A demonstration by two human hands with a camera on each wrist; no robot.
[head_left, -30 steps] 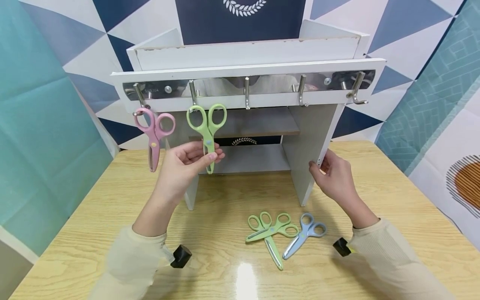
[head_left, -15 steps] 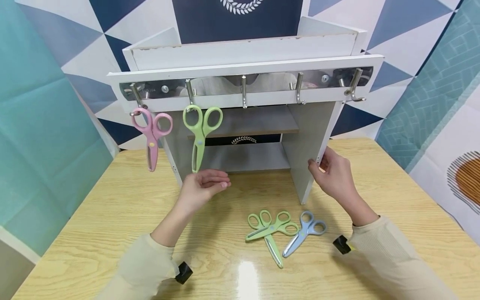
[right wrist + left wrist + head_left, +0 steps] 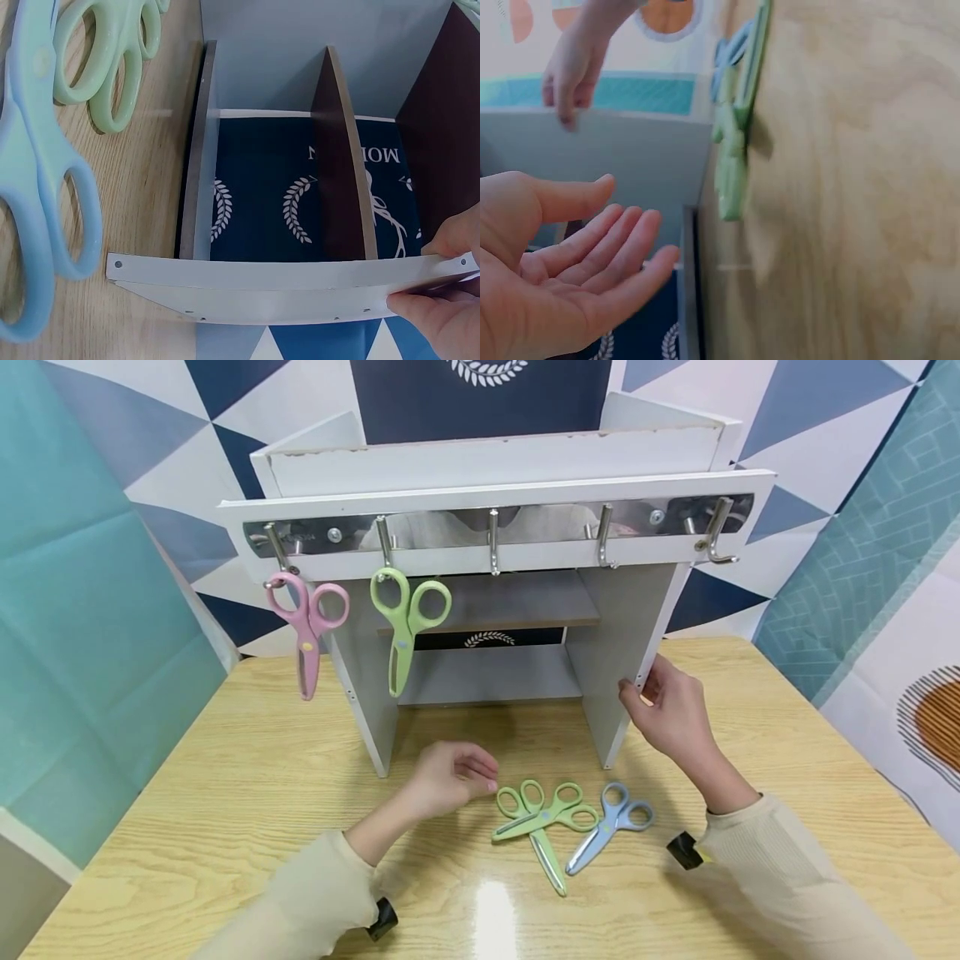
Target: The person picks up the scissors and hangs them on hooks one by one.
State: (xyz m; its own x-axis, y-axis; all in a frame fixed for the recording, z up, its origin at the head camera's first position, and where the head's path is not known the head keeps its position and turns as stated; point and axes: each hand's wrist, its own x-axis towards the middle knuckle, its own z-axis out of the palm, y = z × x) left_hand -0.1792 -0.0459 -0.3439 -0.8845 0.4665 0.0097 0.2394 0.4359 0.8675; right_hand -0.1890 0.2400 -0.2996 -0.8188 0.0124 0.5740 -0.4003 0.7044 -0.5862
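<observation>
My left hand (image 3: pixel 450 779) is above the table, just left of two crossed green scissors (image 3: pixel 546 817). Its fingers are loosely bent and hold nothing; in the left wrist view the palm and spread thumb of the left hand (image 3: pixel 577 262) show. A blue pair of scissors (image 3: pixel 611 828) lies to the right of the green ones. My right hand (image 3: pixel 670 702) pinches the front edge of the white rack's right side panel (image 3: pixel 626 677). From the first hook on the left hangs a pink pair of scissors (image 3: pixel 306 627), and from the second a green pair (image 3: pixel 406 627).
Along the rack's top front runs a metal hook rail (image 3: pixel 465 531); its three right hooks carry nothing. The rack has inner shelves (image 3: pixel 491 675) and stands on a wooden table (image 3: pixel 187 810). Patterned cloth (image 3: pixel 300 410) covers the wall behind.
My left hand let go of the green scissors, which now hang from the second hook. It moved down and right toward the scissors on the table. The right hand stayed on the panel.
</observation>
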